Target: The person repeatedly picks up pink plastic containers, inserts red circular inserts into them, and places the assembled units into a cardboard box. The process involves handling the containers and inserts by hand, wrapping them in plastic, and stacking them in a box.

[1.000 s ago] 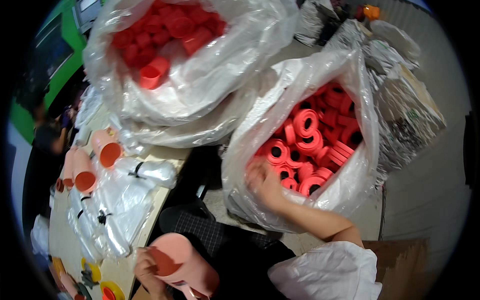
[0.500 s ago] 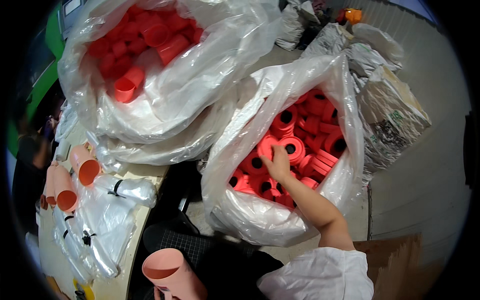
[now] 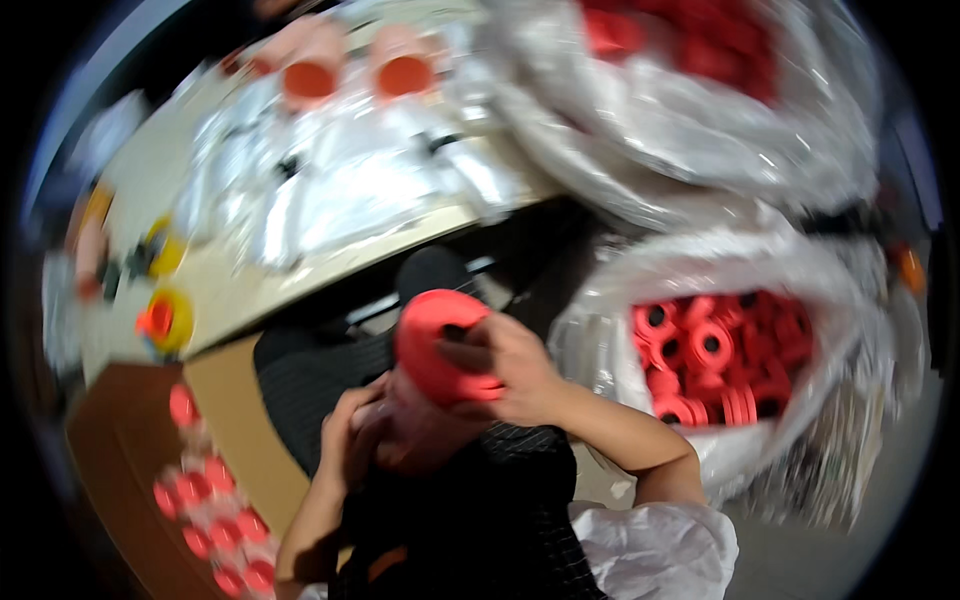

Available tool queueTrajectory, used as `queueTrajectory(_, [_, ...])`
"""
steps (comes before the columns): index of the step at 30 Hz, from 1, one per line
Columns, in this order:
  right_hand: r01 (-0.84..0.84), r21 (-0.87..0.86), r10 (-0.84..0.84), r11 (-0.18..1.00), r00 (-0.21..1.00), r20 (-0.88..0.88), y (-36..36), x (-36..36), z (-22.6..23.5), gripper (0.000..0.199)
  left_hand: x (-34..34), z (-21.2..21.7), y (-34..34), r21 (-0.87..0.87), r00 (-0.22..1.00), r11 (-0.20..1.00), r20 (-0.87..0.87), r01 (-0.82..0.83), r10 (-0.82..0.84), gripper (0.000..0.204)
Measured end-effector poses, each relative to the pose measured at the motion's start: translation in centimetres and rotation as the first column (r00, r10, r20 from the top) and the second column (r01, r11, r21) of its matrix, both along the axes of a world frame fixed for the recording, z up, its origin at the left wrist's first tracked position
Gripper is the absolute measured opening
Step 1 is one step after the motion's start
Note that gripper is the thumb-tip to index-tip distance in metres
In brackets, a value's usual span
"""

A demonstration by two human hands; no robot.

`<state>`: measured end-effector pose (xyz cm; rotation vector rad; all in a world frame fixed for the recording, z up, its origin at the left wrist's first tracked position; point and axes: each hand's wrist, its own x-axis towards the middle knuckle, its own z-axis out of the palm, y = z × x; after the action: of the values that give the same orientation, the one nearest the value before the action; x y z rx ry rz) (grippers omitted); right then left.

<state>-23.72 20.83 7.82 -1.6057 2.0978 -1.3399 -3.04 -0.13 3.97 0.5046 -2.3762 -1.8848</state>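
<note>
In front of my lap, my left hand point(image 3: 352, 432) is wrapped round a pink mug point(image 3: 418, 428), tilted and partly blurred. A red lid point(image 3: 422, 335) with a dark centre sits at the mug's top. My right hand point(image 3: 520, 368) grips this lid, fingers over its edge and centre; whether it is fully seated I cannot tell. To the right, a clear plastic bag point(image 3: 598, 335) stands open, with many red lids point(image 3: 708, 348) inside.
A table point(image 3: 240, 312) at upper left bears pink cups point(image 3: 312, 75), clear plastic sleeves point(image 3: 365, 185) and yellow tape rolls point(image 3: 172, 318). An open cardboard box point(image 3: 232, 390) at lower left contains red-lidded mugs point(image 3: 222, 532). Another large bag point(image 3: 660, 130) with red pieces stands at upper right.
My right hand has left the bag with a red lid and brought it onto the mug. The view has swung left, so the cardboard box and my left hand now show.
</note>
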Motion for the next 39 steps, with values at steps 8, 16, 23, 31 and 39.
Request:
queueTrajectory(8, [-0.09,0.054,0.094,0.994,0.993,-0.073,-1.2,1.5,0.4,0.062,2.6,-1.7,-0.2,0.296,0.994,0.95,-0.018,-0.097,0.107,0.037])
queueTrajectory(16, [0.077,0.304,-0.091,0.95,0.995,0.035,-2.5,0.7,2.4,0.06,2.1,-0.4,4.4,-0.19,0.996,0.982,-0.094,-0.003,-0.015,0.057])
queueTrajectory(23, [0.118,0.342,-0.166,0.932,0.979,0.116,-3.9,-0.5,1.5,0.038,2.6,0.8,4.8,-0.232,0.992,0.971,-0.122,-0.051,0.023,0.059])
queueTrajectory(31, [-0.145,0.176,0.046,0.974,0.881,0.471,-4.4,-5.9,-4.0,0.061,-10.9,0.0,-4.5,0.01,0.892,0.93,-0.282,-0.366,0.354,0.011])
queueTrajectory(39, [-0.123,-0.007,0.11,0.992,0.857,0.504,-7.8,-9.1,-5.1,0.019,-30.8,-9.5,-14.3,-0.695,0.99,0.707,-0.125,-0.13,0.059,0.013])
